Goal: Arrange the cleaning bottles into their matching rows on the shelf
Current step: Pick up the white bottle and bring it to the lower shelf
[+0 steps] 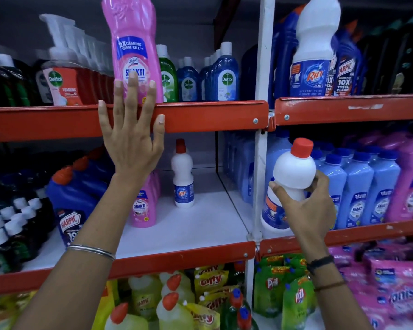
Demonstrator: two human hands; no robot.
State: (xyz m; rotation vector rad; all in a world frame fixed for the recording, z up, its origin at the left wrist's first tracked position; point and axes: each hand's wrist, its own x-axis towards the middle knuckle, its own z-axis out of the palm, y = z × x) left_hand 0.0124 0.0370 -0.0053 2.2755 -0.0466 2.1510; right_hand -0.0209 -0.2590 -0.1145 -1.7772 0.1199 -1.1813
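My left hand (132,136) is open with fingers spread, raised in front of a tall pink Shakti bottle (131,44) that stands on the upper shelf (200,113); the fingertips reach its lower label. My right hand (308,208) is shut on a white Rin bottle with a red cap (293,170), held in front of the white shelf post. Another white Rin bottle (183,175) stands alone on the middle shelf (196,225), beside a row of pink Shakti bottles (144,203). A larger white Rin bottle (316,46) stands on the upper right shelf.
Dettol bottles (225,72) and pump bottles fill the upper shelf. Blue Harpic bottles (74,194) sit at the middle left, light blue Shakti bottles (358,186) at the middle right. Yellow bottles, Giffy and Pril pouches (296,296) fill the bottom shelf. A white post (262,67) divides the bays.
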